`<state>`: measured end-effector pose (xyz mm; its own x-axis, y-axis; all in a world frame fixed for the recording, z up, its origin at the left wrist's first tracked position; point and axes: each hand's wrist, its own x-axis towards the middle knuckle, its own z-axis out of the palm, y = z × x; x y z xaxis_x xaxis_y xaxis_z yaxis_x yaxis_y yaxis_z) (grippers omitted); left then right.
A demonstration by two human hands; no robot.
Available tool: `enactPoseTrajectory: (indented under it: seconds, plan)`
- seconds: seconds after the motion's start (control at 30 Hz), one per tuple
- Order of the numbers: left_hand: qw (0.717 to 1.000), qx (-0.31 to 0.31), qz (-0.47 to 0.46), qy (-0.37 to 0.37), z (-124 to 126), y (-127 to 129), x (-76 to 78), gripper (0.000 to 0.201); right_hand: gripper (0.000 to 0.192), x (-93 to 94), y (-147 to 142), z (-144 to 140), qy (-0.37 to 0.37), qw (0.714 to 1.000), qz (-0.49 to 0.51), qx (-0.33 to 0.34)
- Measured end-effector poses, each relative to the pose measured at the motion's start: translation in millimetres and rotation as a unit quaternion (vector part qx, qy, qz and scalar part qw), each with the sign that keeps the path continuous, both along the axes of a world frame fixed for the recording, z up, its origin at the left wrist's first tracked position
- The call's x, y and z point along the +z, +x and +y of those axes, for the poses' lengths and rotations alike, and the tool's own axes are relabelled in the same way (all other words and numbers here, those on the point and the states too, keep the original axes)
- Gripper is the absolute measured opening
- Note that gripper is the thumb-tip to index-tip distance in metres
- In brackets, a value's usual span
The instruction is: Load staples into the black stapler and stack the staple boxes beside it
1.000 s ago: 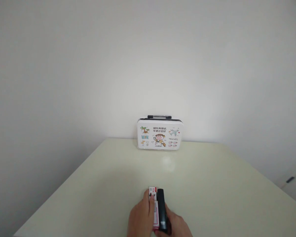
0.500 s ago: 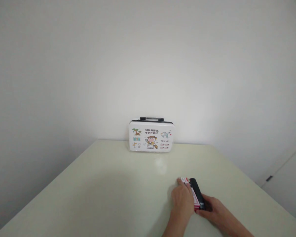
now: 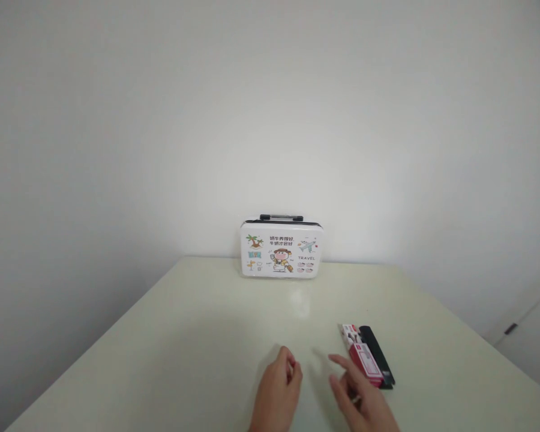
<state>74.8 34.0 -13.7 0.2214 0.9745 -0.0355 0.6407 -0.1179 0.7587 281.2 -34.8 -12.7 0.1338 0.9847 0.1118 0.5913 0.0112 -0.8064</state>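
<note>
Right hand (image 3: 362, 396) hovers over the table (image 3: 184, 360) with fingers spread and nothing in it, its fingertips just short of the red-and-white box (image 3: 362, 355). That box lies flat just ahead and to the right of it, side by side with a black bar (image 3: 378, 355) on its far right flank, apparently touching. Both run lengthwise away from the person, tilted slightly leftward at the far end. Left hand (image 3: 276, 393) is loosely curled, empty, and farther off. Bare tabletop spreads ahead toward the printed case (image 3: 281, 255) standing against the wall; the table's right edge lies beyond the bar.
</note>
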Motion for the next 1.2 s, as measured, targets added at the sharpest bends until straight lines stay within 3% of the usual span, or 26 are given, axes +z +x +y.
enactPoseTrajectory:
  seconds: [0.1,0.23,0.33,0.4,0.5,0.67,0.9,1.2]
  plan:
    - [0.996,0.049,0.064,0.037,-0.9,-46.6,-3.3,0.024,0.06,-24.3,-66.1,14.0,0.042,0.995,-0.05,0.074]
    - [0.987,0.062,0.121,0.085,-6.5,-80.3,-7.7,0.026,0.061,-49.5,-98.9,22.4,0.017,0.974,-0.213,0.076]
    - [0.975,0.005,0.147,0.164,-13.5,-85.2,-14.3,0.024,0.059,-49.9,-102.2,20.7,0.01,0.961,-0.268,0.069]
    - [0.964,-0.031,0.165,0.207,-16.4,-85.7,-21.8,0.032,0.058,-45.4,-103.4,18.9,0.009,0.957,-0.282,0.069]
    - [0.954,-0.056,0.203,0.213,-17.8,-87.5,-34.8,0.047,0.058,-39.3,-106.5,17.5,0.001,0.954,-0.294,0.054]
    - [0.95,-0.052,0.236,0.2,-18.3,-91.4,-47.6,0.054,0.059,-41.5,-109.2,18.3,-0.001,0.953,-0.304,0.008]
    - [0.953,-0.062,0.234,0.184,-18.8,-90.2,-45.2,0.057,0.06,-47.2,-106.0,18.4,0.004,0.948,-0.317,0.02]
    - [0.966,-0.069,0.2,0.145,-25.3,-90.3,-29.0,0.06,0.063,-61.4,-102.8,19.4,0.034,0.941,-0.337,0.005]
